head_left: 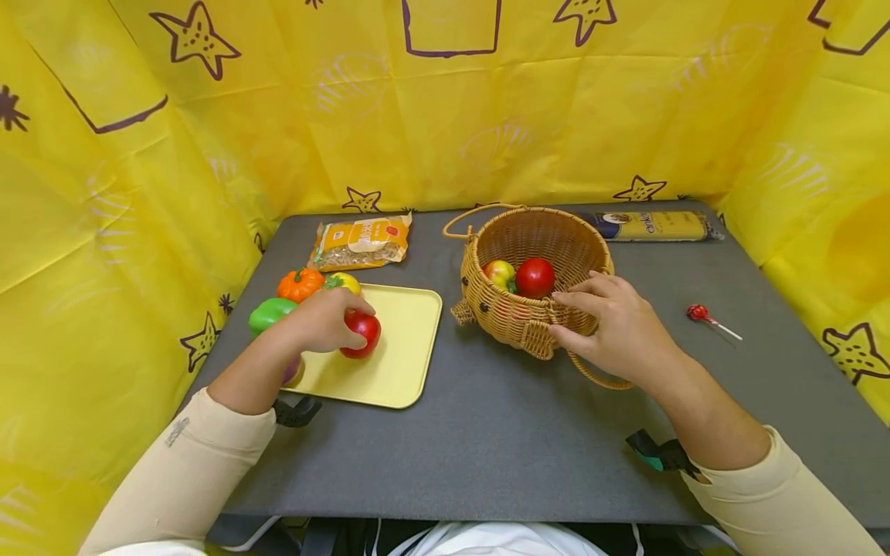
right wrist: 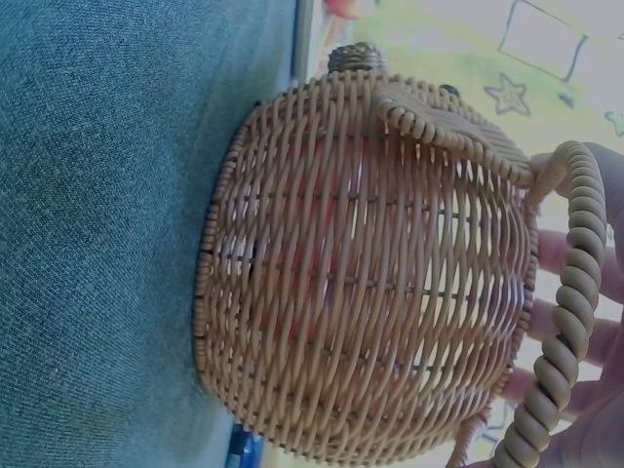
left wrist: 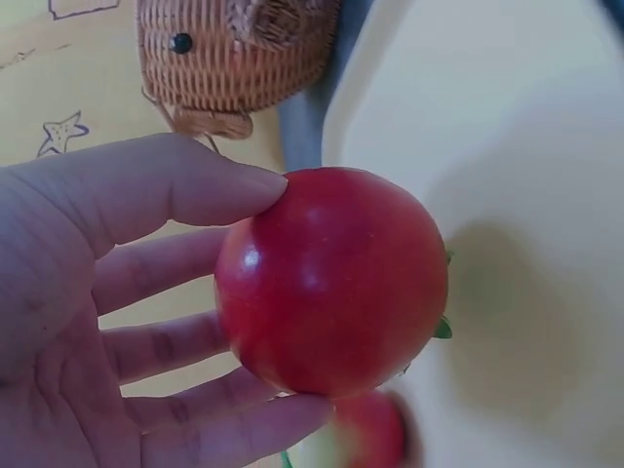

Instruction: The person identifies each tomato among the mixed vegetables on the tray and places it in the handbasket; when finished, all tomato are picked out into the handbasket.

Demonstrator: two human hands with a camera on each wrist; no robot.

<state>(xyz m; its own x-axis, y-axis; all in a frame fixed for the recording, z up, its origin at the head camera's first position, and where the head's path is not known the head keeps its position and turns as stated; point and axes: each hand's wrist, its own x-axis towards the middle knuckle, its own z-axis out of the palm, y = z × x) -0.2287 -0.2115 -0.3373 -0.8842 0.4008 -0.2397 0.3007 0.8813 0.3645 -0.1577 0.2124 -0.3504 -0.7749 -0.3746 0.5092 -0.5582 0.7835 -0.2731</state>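
Note:
My left hand (head_left: 323, 320) grips a red tomato (head_left: 363, 333), its fingers and thumb curved round the sides. Green leaf tips show on the tomato's far side in the left wrist view, where it hangs above the pale yellow tray (head_left: 399, 363). At the near right rim of an animal-shaped wicker basket (head_left: 514, 320) is my right hand (head_left: 619, 328), with fingers over the rim and thumb outside. Inside the basket lie a red round fruit or vegetable (head_left: 535, 278) and a yellow-red one (head_left: 499, 272). The right wrist view shows the basket's twisted handle (right wrist: 575, 283) before the palm.
An orange pumpkin-like vegetable (head_left: 300, 285), a yellow pepper (head_left: 344, 283) and a green pepper (head_left: 271, 314) lie around the tray's left side. A purplish item (head_left: 292, 371) is partly hidden. Behind are an orange bag (head_left: 361, 242) and a long yellow packet (head_left: 653, 226). A lollipop (head_left: 698, 313) lies right.

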